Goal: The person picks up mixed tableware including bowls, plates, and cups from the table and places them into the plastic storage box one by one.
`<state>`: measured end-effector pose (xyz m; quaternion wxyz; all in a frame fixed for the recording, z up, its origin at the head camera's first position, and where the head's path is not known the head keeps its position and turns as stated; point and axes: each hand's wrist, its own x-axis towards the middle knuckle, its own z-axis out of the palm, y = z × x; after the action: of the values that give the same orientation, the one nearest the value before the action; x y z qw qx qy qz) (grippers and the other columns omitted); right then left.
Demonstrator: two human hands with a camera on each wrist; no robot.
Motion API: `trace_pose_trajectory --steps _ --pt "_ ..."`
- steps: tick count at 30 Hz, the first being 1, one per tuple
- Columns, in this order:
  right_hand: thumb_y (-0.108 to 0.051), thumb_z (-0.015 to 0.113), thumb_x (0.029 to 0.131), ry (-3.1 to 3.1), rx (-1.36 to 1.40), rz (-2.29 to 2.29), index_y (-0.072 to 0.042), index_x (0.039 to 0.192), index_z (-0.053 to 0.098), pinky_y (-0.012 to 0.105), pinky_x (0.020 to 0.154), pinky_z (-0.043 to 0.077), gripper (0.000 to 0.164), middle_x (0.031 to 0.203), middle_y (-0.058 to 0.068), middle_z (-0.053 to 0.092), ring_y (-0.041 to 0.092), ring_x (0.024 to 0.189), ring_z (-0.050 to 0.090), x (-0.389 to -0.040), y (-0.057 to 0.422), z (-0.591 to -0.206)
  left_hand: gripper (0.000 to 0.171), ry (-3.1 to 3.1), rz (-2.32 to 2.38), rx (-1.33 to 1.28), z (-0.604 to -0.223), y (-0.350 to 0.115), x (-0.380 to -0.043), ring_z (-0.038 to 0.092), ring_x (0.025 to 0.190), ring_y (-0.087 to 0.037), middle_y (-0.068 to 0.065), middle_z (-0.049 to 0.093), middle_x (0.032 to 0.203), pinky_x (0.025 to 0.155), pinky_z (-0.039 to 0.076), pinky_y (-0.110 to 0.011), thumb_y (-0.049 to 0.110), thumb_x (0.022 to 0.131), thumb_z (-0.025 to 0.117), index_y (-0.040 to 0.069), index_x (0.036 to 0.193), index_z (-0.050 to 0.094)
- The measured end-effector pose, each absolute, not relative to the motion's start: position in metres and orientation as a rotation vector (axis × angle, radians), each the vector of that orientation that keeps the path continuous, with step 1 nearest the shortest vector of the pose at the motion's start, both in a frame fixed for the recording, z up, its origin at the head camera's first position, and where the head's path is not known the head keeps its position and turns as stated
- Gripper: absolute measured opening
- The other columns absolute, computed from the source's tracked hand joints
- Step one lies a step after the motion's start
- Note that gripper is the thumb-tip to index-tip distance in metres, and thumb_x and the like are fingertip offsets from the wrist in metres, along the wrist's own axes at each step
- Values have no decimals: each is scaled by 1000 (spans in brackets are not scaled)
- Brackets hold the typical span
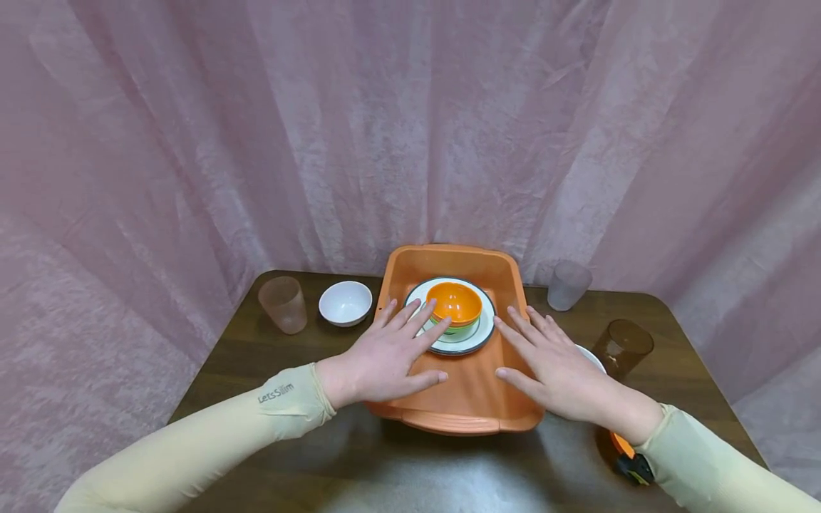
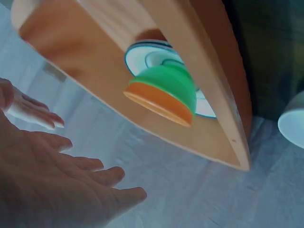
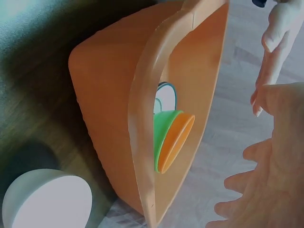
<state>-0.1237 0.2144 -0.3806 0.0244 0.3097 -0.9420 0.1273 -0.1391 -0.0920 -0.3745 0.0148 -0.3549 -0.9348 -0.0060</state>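
An orange plastic basin [image 1: 455, 399] holds a white dark-rimmed plate [image 1: 467, 343], with what looks like another plate beneath it. On the plate sits a green bowl [image 2: 173, 78], and an orange bowl [image 1: 454, 303] is nested inside that one. My left hand [image 1: 388, 360] hovers over the basin's left side, fingers spread and holding nothing. Opposite it, my right hand [image 1: 558, 367] is held above the right rim, also spread and bare. Both wrist views show the palms apart from the basin and bowls.
Left of the basin stand a white bowl [image 1: 346, 303] and a translucent pinkish cup [image 1: 284, 305]. To the right are a frosted cup [image 1: 568, 285], a brown cup [image 1: 623, 348] and a white bowl [image 3: 50, 202]. An orange-and-black object [image 1: 631, 463] lies partly under my right wrist.
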Motion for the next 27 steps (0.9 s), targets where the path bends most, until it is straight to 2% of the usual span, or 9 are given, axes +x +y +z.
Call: trace_pose_trajectory --steps 7,16,27 --pt "-57 51 104 -2913 987 386 -13 162 32 58 122 13 75 168 15 21 42 154 12 -124 212 -381 83 -2931 -61 -1067 -379 -99 -133 13 156 -32 -9 13 171 123 8 -58 72 99 40 25 165 22" --pt "-59 49 103 -2909 1028 389 -13 163 30 56 123 7 77 168 15 18 42 154 10 -134 200 -374 81 -2978 -98 -952 -377 -118 -138 10 156 -31 -7 5 171 123 2 -57 72 100 36 26 165 21" --pt "-62 49 102 -2913 1099 358 -16 163 30 58 122 7 79 168 16 19 40 155 7 -150 169 -370 83 -3008 -138 -748 -386 -159 -146 14 155 -36 -13 15 170 121 7 -62 70 99 43 22 165 25"
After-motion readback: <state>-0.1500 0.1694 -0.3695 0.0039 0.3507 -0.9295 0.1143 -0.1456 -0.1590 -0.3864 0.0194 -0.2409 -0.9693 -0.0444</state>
